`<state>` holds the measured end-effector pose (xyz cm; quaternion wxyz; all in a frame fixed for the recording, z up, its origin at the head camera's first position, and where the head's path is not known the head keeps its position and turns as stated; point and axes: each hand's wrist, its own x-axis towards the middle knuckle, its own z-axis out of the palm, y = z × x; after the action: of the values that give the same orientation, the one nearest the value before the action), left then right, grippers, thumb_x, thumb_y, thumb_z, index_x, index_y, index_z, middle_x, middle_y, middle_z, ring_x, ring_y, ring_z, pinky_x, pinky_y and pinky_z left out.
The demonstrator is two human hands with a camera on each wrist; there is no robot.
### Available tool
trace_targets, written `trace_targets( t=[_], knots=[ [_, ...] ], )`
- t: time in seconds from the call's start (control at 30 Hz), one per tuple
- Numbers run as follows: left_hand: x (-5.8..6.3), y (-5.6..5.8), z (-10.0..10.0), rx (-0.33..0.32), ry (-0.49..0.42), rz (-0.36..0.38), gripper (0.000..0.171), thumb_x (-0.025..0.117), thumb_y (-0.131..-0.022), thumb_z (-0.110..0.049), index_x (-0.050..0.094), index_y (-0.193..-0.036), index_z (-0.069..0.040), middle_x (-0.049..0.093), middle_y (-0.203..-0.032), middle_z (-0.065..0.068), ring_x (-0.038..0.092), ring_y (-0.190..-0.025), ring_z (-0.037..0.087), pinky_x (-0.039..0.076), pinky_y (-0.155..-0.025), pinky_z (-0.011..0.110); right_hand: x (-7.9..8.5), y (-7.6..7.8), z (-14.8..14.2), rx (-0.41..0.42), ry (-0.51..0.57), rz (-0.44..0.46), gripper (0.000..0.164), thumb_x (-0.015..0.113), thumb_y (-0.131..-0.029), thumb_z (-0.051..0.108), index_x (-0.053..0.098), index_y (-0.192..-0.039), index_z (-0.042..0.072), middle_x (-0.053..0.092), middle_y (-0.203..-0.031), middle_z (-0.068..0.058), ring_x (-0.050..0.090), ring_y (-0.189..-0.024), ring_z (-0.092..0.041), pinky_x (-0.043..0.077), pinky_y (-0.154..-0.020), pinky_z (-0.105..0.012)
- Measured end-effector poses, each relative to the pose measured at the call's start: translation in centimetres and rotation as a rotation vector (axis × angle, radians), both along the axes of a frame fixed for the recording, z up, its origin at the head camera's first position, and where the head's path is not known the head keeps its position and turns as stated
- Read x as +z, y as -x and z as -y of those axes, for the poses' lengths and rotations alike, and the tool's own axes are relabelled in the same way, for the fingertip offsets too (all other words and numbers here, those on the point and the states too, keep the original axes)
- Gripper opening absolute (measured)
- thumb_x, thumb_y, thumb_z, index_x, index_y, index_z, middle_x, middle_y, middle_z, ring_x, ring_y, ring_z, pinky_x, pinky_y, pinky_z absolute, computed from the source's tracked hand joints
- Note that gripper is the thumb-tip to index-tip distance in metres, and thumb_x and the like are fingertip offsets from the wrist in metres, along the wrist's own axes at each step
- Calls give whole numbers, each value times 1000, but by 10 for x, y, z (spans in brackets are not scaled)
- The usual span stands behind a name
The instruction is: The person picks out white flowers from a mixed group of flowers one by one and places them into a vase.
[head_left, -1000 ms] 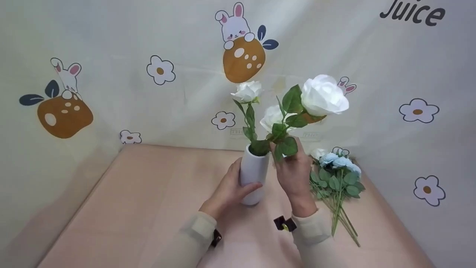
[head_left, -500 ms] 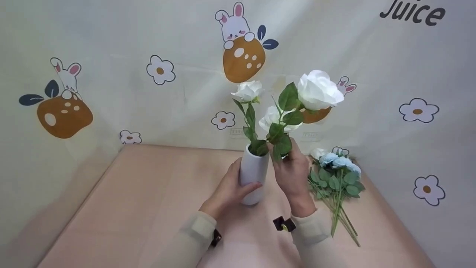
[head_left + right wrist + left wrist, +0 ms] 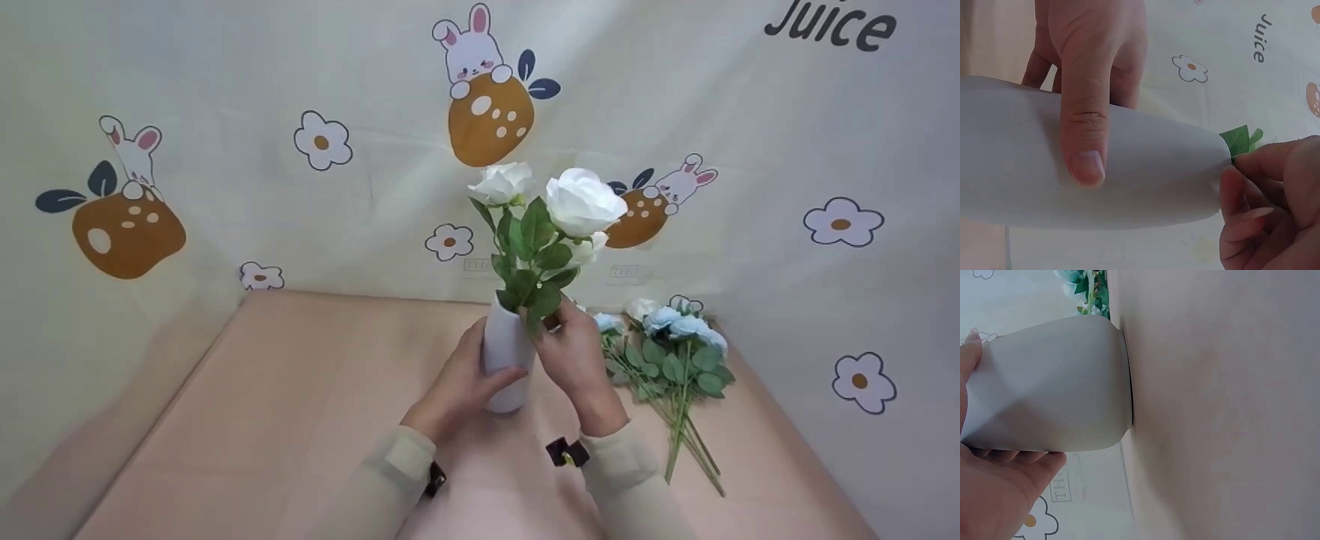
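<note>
A white vase stands on the table, and my left hand grips its side, thumb across the front. In the left wrist view the vase's base meets the tabletop. At its mouth my right hand pinches the stem of a large white rose, the stem largely hidden by leaves. The right wrist view has the fingertips right at the rim beside a green leaf. A smaller white rose rises from the vase on the left; another white bloom shows behind the large one.
On the right of the table lies a bunch of pale blue and white flowers, long green stems pointing toward the front. A printed cloth with rabbits and daisies hangs behind the pink-covered table.
My right hand has brought the large rose left and down to the vase's mouth, uncovering more of the blue flowers. The left hand keeps its grip on the vase.
</note>
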<state>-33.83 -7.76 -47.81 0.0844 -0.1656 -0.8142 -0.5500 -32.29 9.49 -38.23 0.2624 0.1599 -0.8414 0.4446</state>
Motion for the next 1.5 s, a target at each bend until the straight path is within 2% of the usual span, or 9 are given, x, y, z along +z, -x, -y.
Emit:
trace_targets(
  t=[0.2,0.3,0.5,0.7,0.87,1.1,1.2,1.4,1.5],
  knots=[
    [0,2,0,8,15,12,96,89,-94,-38,34,-168,-9,53,-157,14,59,-140,32,51,-120,57,1,-1,-1,20,42,25,28,79,-102,19,76,-126,6,81,-119,-17,78,-110,-36,65,-91,-56],
    [0,2,0,8,15,14,97,89,-94,-38,33,-168,-10,53,-157,13,58,-140,32,50,-121,57,2,-1,-2,33,74,7,32,78,-103,19,73,-132,7,80,-125,-17,77,-117,-36,64,-97,-58],
    [0,1,0,3,-5,10,96,88,-95,-41,33,-168,-12,52,-158,13,58,-142,31,50,-121,56,2,-3,-1,15,70,28,26,78,-102,21,78,-121,4,81,-112,-18,77,-104,-37,64,-89,-56],
    [0,0,0,12,12,24,97,86,-96,-43,31,-170,-12,49,-160,13,57,-143,32,50,-121,57,2,-1,-1,11,53,108,44,78,-102,26,70,-138,2,76,-133,-22,74,-123,-42,63,-100,-61],
    [0,1,0,10,9,43,98,87,-95,-41,31,-170,-12,49,-161,12,57,-143,31,49,-122,57,1,0,-1,22,110,113,35,77,-102,22,74,-131,4,79,-122,-19,76,-112,-33,65,-95,-54],
    [0,4,0,2,24,-18,95,88,-96,-36,33,-168,-7,52,-157,17,59,-140,34,51,-119,58,1,1,-2,214,305,199,17,74,-105,15,74,-120,5,66,-78,-11,59,-62,-19,52,-54,-30],
    [0,5,0,0,18,-19,95,88,-96,-37,33,-168,-7,52,-158,17,58,-141,35,51,-120,59,1,1,-1,221,325,219,23,74,-106,16,74,-126,6,67,-85,-10,58,-64,-16,50,-53,-27],
    [2,1,0,9,0,45,98,88,-95,-43,32,-170,-13,50,-160,13,56,-145,33,47,-124,59,4,1,-1,134,284,167,38,76,-104,21,70,-136,2,73,-123,-18,72,-94,-28,62,-76,-35],
    [2,0,0,13,11,37,97,87,-95,-44,33,-169,-13,50,-159,14,57,-143,33,48,-123,58,4,-1,-2,93,230,93,39,77,-103,20,67,-137,3,78,-110,-17,75,-90,-26,63,-79,-37]
  ],
)
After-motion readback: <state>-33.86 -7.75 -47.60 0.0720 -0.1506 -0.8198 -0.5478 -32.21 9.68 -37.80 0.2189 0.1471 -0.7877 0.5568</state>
